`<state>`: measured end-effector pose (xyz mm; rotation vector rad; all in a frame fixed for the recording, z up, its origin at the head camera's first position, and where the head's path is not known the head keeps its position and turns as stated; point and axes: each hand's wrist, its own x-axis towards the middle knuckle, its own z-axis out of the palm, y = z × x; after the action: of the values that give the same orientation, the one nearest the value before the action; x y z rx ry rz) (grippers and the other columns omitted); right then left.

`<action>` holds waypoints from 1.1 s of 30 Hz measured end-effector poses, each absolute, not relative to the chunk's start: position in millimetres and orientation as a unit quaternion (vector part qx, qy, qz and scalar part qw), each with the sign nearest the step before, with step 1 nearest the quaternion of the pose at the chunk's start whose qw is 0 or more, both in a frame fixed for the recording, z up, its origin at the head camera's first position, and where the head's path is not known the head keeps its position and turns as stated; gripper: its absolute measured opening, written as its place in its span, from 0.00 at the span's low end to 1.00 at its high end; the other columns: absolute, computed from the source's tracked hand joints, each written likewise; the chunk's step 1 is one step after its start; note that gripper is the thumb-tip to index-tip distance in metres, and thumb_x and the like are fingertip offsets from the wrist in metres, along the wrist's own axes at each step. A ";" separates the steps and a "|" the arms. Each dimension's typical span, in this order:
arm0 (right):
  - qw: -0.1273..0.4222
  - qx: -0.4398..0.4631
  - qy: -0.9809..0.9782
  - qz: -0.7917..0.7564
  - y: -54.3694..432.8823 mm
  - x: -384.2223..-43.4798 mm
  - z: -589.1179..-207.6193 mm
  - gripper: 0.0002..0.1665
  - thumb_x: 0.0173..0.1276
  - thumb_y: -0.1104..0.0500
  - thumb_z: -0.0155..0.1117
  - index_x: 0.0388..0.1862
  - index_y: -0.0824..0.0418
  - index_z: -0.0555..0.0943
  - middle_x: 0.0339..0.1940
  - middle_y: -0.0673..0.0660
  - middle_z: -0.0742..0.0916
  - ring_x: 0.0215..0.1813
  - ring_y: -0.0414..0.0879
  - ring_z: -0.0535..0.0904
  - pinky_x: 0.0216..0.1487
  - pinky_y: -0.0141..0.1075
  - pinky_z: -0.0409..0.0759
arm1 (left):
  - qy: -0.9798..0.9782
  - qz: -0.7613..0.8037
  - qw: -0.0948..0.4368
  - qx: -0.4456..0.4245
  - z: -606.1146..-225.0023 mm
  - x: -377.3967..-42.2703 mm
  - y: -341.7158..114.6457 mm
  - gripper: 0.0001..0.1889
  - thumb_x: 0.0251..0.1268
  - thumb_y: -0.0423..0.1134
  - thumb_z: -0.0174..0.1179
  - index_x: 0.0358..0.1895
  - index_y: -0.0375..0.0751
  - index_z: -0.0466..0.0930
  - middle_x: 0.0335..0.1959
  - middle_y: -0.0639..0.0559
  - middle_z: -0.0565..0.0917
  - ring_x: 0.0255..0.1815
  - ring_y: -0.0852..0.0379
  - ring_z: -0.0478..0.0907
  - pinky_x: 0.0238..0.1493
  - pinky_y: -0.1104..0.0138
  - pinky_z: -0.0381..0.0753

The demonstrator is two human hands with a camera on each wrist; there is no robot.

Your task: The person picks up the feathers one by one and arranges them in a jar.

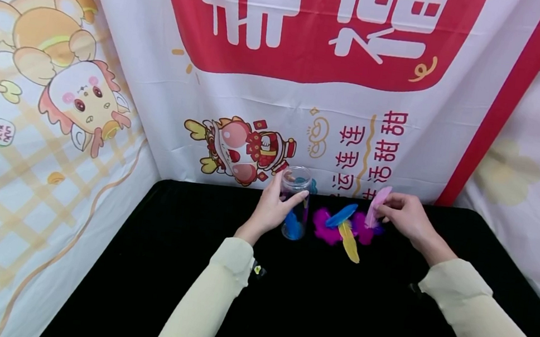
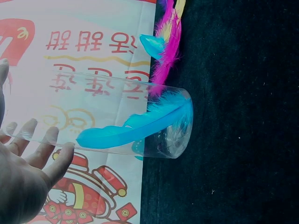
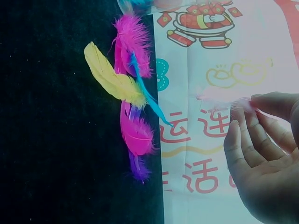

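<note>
My left hand [image 1: 267,206] grips a clear jar [image 1: 301,220] near its open top, thumb on the near side. The jar stands upright on the black tabletop with a blue feather [image 2: 121,133] inside, curving up from the bottom. Between thumb and fingertips, my right hand [image 1: 409,219] pinches a pale pink feather [image 1: 376,206], held above the right end of a loose feather pile. That pile has magenta feathers [image 1: 326,227], a blue feather [image 1: 341,216], a yellow feather [image 1: 349,242] and a purple feather [image 3: 139,170]. In the right wrist view the pale pink feather is washed out.
The black tabletop [image 1: 323,315] ends at the back against a hanging white cloth [image 1: 199,87] with red print. Patterned cloth walls [image 1: 11,176] close in the left and right sides. The jar and feathers lie close to the back edge.
</note>
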<state>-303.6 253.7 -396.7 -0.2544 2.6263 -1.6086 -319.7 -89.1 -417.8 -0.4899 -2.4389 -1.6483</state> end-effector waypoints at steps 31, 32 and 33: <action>0.014 -0.082 0.848 -0.524 239.1 -303.2 -389.7 0.16 0.76 0.58 0.64 0.51 0.72 0.81 0.39 0.60 0.91 0.40 0.45 0.87 0.39 0.33 0.85 | -0.818 -0.547 0.077 -0.160 -416.3 -318.6 -88.7 0.42 0.68 0.61 0.65 0.77 0.49 0.58 0.69 0.46 0.71 0.70 0.50 0.70 0.63 0.51 0.79; 0.013 -0.082 0.848 -0.523 238.5 -302.8 -389.0 0.16 0.76 0.58 0.64 0.51 0.72 0.81 0.39 0.61 0.91 0.40 0.44 0.87 0.39 0.33 0.85 | -0.818 -0.547 0.076 -0.160 -416.1 -318.6 -88.7 0.42 0.68 0.61 0.65 0.77 0.48 0.58 0.69 0.46 0.71 0.70 0.50 0.70 0.63 0.51 0.79; 0.013 -0.082 0.848 -0.523 237.8 -302.5 -388.3 0.17 0.76 0.58 0.64 0.51 0.72 0.81 0.40 0.61 0.91 0.40 0.43 0.87 0.39 0.33 0.85 | -0.819 -0.546 0.075 -0.158 -415.5 -318.3 -88.7 0.42 0.68 0.62 0.64 0.77 0.48 0.58 0.68 0.47 0.72 0.70 0.50 0.71 0.63 0.51 0.79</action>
<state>-302.5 237.8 -388.3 -0.2565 2.6416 -1.6307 -318.3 -88.7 -415.5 -0.4754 -2.4575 -1.6387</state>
